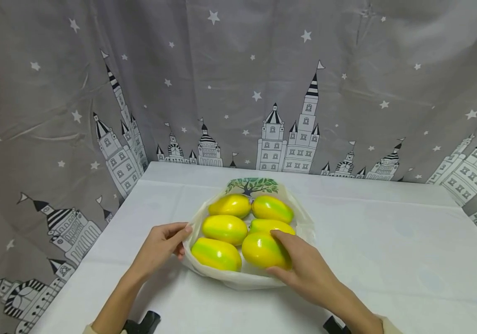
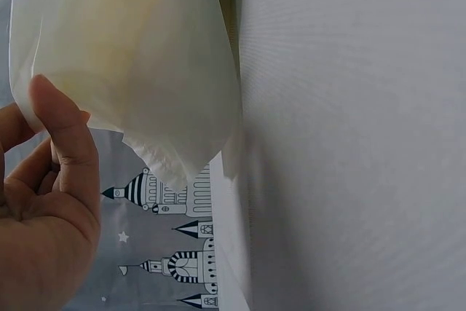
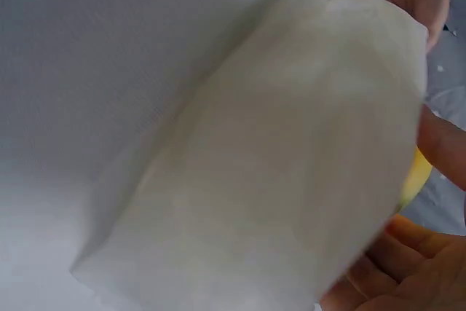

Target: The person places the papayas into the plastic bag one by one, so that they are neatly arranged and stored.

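A cream bag (image 1: 238, 279) lies with its mouth wide, a green tree print (image 1: 253, 185) on its far inner side. Several glossy yellow-green mangoes sit in it in two columns, among them one at front left (image 1: 216, 254). My left hand (image 1: 163, 243) pinches the bag's left rim between thumb and fingers; the left wrist view shows the thin bag wall (image 2: 145, 56) hanging from that pinch. At the front right, my right hand (image 1: 307, 269) grips a mango (image 1: 263, 250) from its right side, thumb toward me. In the right wrist view the bag (image 3: 277, 158) hides most of that mango (image 3: 417, 180).
The bag rests on a white-covered table (image 1: 389, 241), which stretches to both sides. Behind and to the left hangs a grey curtain (image 1: 230, 93) printed with castles and stars. Black wrist straps (image 1: 148, 322) show at the bottom edge.
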### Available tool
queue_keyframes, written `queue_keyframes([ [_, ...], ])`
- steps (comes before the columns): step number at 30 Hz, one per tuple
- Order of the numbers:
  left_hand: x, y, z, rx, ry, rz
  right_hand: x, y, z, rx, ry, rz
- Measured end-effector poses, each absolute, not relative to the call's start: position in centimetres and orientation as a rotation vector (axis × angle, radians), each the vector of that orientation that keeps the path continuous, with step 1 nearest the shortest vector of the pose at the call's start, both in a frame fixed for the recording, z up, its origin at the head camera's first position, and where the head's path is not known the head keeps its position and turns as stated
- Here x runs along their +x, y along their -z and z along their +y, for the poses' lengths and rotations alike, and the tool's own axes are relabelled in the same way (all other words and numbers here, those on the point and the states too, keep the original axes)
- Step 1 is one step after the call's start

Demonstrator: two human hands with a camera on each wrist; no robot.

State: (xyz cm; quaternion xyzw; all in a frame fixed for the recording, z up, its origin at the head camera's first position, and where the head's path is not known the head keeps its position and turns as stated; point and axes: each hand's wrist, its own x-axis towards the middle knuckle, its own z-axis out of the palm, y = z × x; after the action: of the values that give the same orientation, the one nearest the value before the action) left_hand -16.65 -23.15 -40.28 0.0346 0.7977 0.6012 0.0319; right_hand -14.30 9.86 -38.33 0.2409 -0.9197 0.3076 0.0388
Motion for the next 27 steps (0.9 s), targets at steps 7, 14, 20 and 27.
queue_keyframes([
  [7, -16.6, 40.3, -23.1, 0.127, -1.855, 2.454, -14.6, 39.4, 9.5, 0.801, -0.809, -2.897],
  [14, -16.6, 40.4, -23.1, 0.123, -1.860, 2.454, -14.7, 40.1, 9.5, 0.846, -0.716, -2.910],
  [20, -16.6, 40.4, -23.2, 0.107, -1.853, 2.462, -14.7, 40.1, 9.3, 0.850, -0.710, -2.915],
  [27, -16.7, 40.4, -23.2, 0.103, -1.850, 2.459, -14.7, 40.0, 9.2, 0.828, -0.697, -2.937],
])
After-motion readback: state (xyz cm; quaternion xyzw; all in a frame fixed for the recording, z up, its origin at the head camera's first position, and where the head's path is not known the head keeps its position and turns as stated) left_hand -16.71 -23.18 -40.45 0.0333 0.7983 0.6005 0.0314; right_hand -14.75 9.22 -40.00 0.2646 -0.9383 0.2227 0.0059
